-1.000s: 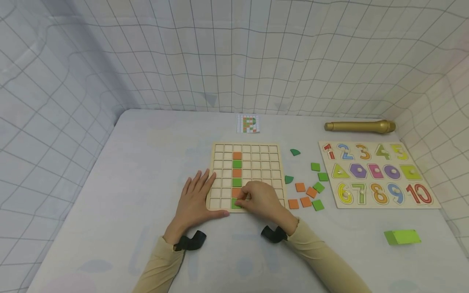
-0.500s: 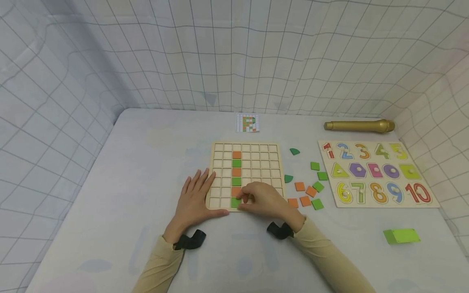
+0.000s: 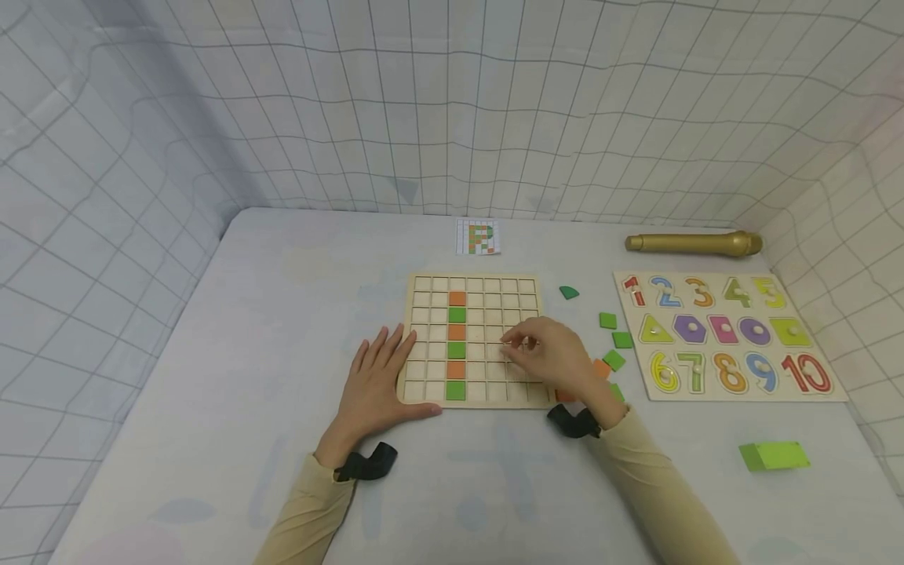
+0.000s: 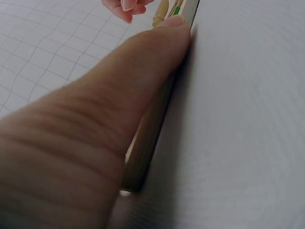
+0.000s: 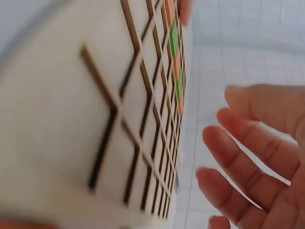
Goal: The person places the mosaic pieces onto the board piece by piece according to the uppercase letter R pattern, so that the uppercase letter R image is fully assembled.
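A wooden grid board lies at the middle of the table in the head view. One column of it carries alternating orange tiles and green tiles. My left hand rests with fingers spread at the board's left edge, its thumb along the near edge. Over the right part of the board is my right hand, its thumb and fingers apart and loosely bent. Nothing shows between those fingertips in the right wrist view. The right hand partly covers the loose tiles behind it.
Loose green tiles, an orange tile and a green quarter-circle lie right of the board. Farther right are a number-and-shape puzzle, a gold microphone and a green block. A small pattern card lies behind the board.
My right hand has moved off the bottom green tile, to the right and away from me, uncovering the column's lower tiles. My left hand stays in place.
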Demonstrator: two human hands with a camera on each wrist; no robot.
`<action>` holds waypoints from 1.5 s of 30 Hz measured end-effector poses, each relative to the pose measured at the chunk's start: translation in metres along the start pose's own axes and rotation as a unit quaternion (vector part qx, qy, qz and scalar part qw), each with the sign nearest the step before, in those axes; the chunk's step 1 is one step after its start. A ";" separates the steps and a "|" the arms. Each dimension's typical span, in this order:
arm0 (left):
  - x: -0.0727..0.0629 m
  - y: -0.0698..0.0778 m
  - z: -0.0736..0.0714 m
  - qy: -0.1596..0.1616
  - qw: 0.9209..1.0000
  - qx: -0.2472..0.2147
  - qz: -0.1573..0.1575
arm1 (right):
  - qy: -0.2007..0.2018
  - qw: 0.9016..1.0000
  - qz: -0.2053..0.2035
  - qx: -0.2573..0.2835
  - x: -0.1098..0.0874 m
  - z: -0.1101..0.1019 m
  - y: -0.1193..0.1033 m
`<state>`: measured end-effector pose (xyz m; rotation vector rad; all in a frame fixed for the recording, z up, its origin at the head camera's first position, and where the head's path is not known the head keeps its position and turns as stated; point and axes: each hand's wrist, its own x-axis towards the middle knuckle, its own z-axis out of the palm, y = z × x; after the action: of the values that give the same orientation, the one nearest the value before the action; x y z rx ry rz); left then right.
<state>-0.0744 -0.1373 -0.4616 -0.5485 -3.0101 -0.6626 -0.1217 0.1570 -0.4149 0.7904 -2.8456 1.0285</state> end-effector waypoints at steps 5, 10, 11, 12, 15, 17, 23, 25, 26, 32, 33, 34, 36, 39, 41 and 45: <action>0.000 0.000 0.000 0.000 1.000 -0.001 0.001 | 0.080 0.996 0.039 -0.030 -0.003 -0.023 0.022; 0.000 0.000 0.000 0.006 1.000 -0.004 0.004 | 0.136 0.986 0.088 -0.050 -0.007 -0.044 0.043; 0.000 0.000 0.000 0.007 1.000 -0.003 0.005 | 0.142 0.983 0.098 -0.056 -0.009 -0.048 0.046; 0.000 0.000 0.000 0.008 1.000 -0.003 0.006 | 0.146 0.981 0.111 -0.061 -0.010 -0.052 0.049; 0.000 0.000 0.000 0.012 1.000 -0.004 0.008 | 0.142 0.976 0.146 -0.074 -0.013 -0.060 0.056; 0.000 0.000 0.000 0.011 1.000 -0.004 0.008 | 0.132 0.973 0.169 -0.081 -0.016 -0.065 0.060; 0.000 0.000 -0.001 0.006 1.000 -0.003 0.006 | 0.098 0.967 0.217 -0.089 -0.023 -0.071 0.070; 0.000 0.000 -0.001 0.007 1.000 -0.002 0.007 | 0.083 0.967 0.223 -0.093 -0.024 -0.072 0.073; 0.000 0.000 0.000 0.009 1.000 -0.003 0.008 | 0.075 0.966 0.227 -0.095 -0.024 -0.073 0.074; -0.001 -0.001 0.000 0.016 1.000 -0.004 0.014 | 0.029 0.964 0.239 -0.110 -0.025 -0.074 0.079; -0.001 -0.001 0.000 0.014 1.000 -0.003 0.013 | 0.027 0.964 0.239 -0.114 -0.026 -0.074 0.080; -0.001 -0.001 0.000 0.012 1.000 -0.002 0.012 | 0.026 0.964 0.239 -0.117 -0.026 -0.074 0.080; -0.001 -0.001 0.000 0.008 1.000 -0.002 0.009 | 0.026 0.963 0.237 -0.127 -0.026 -0.073 0.082; 0.000 -0.002 0.000 0.005 1.000 -0.001 0.008 | 0.026 0.961 0.233 -0.146 -0.027 -0.072 0.084; -0.001 -0.002 0.000 0.004 1.000 0.000 0.008 | 0.027 0.961 0.230 -0.153 -0.027 -0.072 0.085; -0.001 -0.002 0.001 0.010 1.000 -0.001 0.010 | 0.025 0.963 0.228 -0.145 -0.027 -0.073 0.088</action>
<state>-0.0740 -0.1388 -0.4634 -0.5684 -2.9822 -0.6652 -0.1504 0.2705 -0.4145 0.0834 -3.0980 0.6096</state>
